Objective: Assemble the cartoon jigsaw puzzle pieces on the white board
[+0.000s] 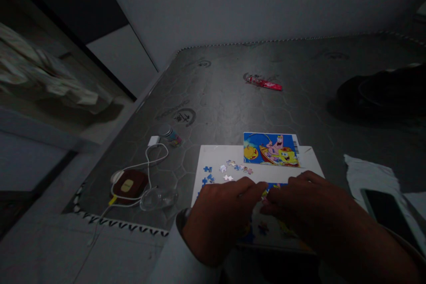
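Dim light lies over a grey quilted mattress [233, 97] pushed up against a pale wall, its hexagon stitching just visible. A white board [213, 155] lies on the near part of it, and the person leans over that with both hands. The left hand [219, 217], coming out of a pale sleeve [173, 257], is loosely curled with its knuckles up and its thumb and forefinger stretched toward the middle. The right hand [306, 206] is curled the same way, its fingertips meeting the left's over a small puzzle piece [265, 193] that shows only as a yellowish speck between them. Both hands touch that spot, but I cannot tell which of them has hold of the piece, or whether it is merely pressed down. Under the palms sits a partly built puzzle [266, 228], mostly hidden. Loose pieces [233, 167] are scattered on the board just beyond the left hand, a few blue ones nearer its left edge. A bright cartoon picture card [270, 149] lies across the board's far edge. Off to the left on the mattress are a small can [170, 135], a white charger plug [153, 141] beside it, a white cable [149, 173] looping down to a dark red case [128, 184], and a clear glass object [158, 198] near the board's corner. A red wrapper [264, 83] lies well apart, further up the mattress. To the right, a dark phone [388, 215] rests on a white cloth [369, 173], and a dark bundle [382, 93] sits beyond it in shadow.
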Motion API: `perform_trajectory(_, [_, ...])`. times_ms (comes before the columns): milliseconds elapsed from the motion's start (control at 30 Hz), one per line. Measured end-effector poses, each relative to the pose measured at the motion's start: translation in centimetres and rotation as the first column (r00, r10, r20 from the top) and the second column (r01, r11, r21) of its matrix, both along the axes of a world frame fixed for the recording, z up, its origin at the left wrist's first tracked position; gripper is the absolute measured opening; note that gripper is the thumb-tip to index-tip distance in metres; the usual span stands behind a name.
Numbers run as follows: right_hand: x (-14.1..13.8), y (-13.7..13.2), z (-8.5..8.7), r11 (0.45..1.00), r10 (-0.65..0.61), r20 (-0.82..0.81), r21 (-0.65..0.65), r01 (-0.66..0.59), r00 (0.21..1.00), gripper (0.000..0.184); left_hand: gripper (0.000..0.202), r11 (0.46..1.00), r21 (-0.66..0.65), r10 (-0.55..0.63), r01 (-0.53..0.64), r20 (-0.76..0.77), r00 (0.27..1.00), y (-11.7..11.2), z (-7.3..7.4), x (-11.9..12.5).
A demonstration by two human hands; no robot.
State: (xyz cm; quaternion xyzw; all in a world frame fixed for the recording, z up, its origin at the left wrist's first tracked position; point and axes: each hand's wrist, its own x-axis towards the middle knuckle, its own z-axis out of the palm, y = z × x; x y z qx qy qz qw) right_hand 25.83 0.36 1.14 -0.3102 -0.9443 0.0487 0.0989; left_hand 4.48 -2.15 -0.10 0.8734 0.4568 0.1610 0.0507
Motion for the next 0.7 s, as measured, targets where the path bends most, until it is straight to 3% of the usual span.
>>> perform_trajectory(400, [-0.25,-0.33,-1.08,0.996,-0.077,0.085,0.058,0.072,0.993,0.018,0.051,1.000,-0.005,0.008,-0.008,0.005,1.000,-0.11,0.24,-0.18])
perform_trajectory(500, [-0.22,-0.26,-1.06,0.997,-0.041,0.087,0.069,0.035,0.995,0.020,0.053,1.000,-0.027,0.009,-0.008,0.015,1.000,-0.15,0.14,-0.16])
perform_trajectory(700, [-0.07,-0.24,-1.03,0.997,-0.025,0.066,0.076,0.019,0.998,0.028,0.040,0.998,-0.047,0.039,-0.036,0.059,0.998,-0.31,0.08,0.24])
